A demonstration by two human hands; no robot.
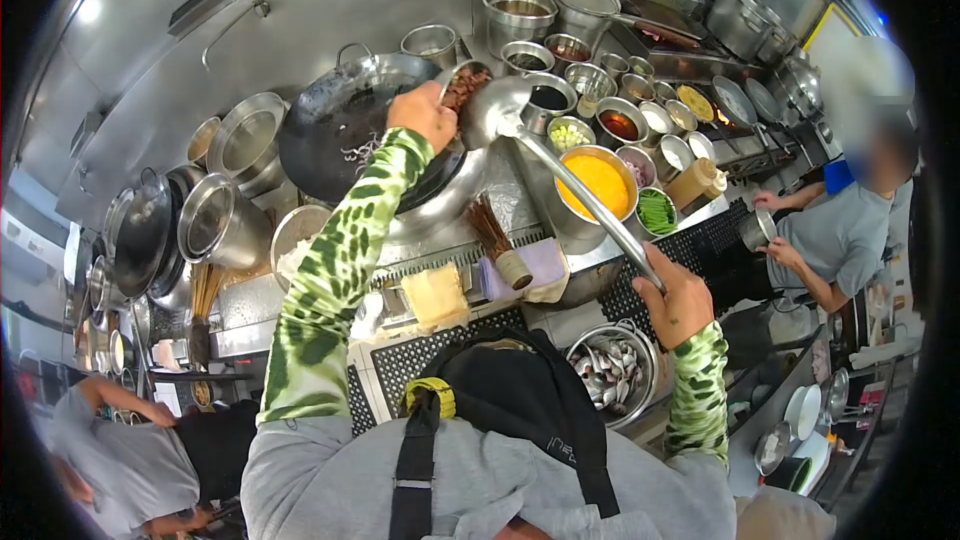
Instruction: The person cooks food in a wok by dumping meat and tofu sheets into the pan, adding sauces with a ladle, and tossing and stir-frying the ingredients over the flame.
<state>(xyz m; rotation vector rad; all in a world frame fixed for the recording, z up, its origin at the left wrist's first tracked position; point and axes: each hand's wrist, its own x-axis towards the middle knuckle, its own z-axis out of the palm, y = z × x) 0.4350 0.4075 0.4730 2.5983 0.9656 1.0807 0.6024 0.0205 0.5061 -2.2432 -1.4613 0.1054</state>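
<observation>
Left grip (424, 117), outstretched, seemingly clasps a bowl (449, 77)

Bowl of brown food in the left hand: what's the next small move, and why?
Probably bring the bowl over the wok and tip it. The left hand holds it near the wok's right side, with brown food inside; the wok's visible inside shows mostly bare metal. The right hand has the ladle close by, perhaps to help push.
</observation>
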